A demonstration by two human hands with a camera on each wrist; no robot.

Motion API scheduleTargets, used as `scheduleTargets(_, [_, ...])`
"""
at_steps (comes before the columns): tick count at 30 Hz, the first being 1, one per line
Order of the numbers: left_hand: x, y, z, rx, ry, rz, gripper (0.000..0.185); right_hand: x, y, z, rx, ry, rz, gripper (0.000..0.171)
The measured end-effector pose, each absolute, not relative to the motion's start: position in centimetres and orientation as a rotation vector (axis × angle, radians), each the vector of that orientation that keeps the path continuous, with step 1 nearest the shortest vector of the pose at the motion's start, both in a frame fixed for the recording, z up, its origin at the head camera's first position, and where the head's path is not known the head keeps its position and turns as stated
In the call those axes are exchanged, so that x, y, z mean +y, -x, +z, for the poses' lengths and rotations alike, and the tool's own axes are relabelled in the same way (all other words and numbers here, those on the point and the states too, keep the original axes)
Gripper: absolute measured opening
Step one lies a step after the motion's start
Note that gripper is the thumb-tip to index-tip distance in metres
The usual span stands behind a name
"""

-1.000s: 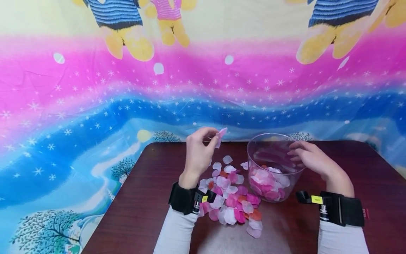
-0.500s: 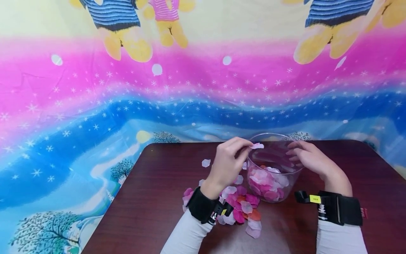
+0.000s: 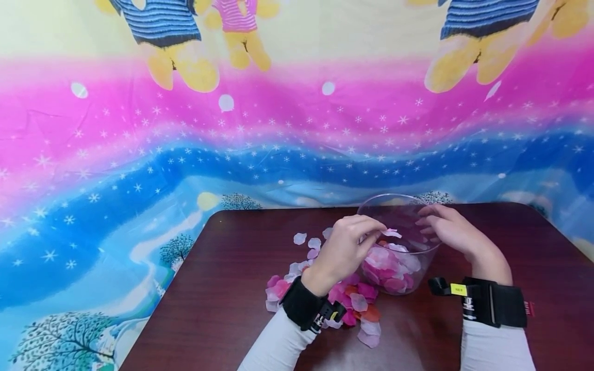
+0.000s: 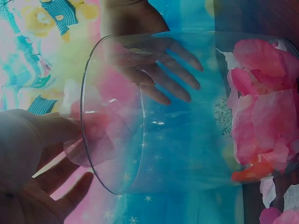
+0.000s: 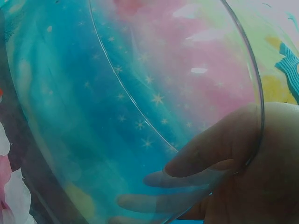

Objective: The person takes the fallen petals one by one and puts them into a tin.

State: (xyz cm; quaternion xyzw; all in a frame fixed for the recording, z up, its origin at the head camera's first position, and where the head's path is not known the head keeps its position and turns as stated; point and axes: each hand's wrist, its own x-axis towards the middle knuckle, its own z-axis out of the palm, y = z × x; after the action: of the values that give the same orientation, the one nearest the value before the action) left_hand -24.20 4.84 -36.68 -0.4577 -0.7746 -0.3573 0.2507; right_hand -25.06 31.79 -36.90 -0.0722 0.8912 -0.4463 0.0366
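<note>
A clear plastic bowl stands on the dark wooden table, partly filled with pink, white and red petals. My left hand reaches over the bowl's near-left rim and pinches a pale pink petal just inside the opening. In the left wrist view the petal sits by my thumb at the bowl's rim. My right hand grips the right rim, with its fingers curled inside the wall. Loose petals lie heaped on the table beside the bowl.
A few stray petals lie farther back on the table. A bright printed cloth hangs behind the table and drapes past its left edge. Black wrist straps sit on both white sleeves.
My left hand carried a petal from above the heap rightward and down to the bowl's opening. The right hand kept its hold on the rim.
</note>
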Motion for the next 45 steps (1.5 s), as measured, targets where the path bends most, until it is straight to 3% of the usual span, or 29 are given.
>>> scheduleTargets(16, [3.5, 24.4, -36.1, -2.158, 1.226, -0.959, 0.023, 31.7, 24.9, -36.9, 2.733, 0.24, -1.367, 0.047])
scheduleTargets(27, [-1.4, 26.1, -34.4, -2.174, 1.051, -1.034, 0.021, 31.7, 24.9, -36.9, 2.731, 0.232, -1.357, 0.047])
scheduleTargets(36, [-5.2, 27.7, -35.4, -2.684, 0.9, -0.976, 0.031, 31.8, 24.9, -36.9, 2.734, 0.226, -1.35, 0.047])
scheduleTargets(45, [-4.7, 28.3, -38.2, -3.239, 0.699, -0.756, 0.034, 31.7, 25.1, -36.9, 2.732, 0.23, -1.348, 0.047])
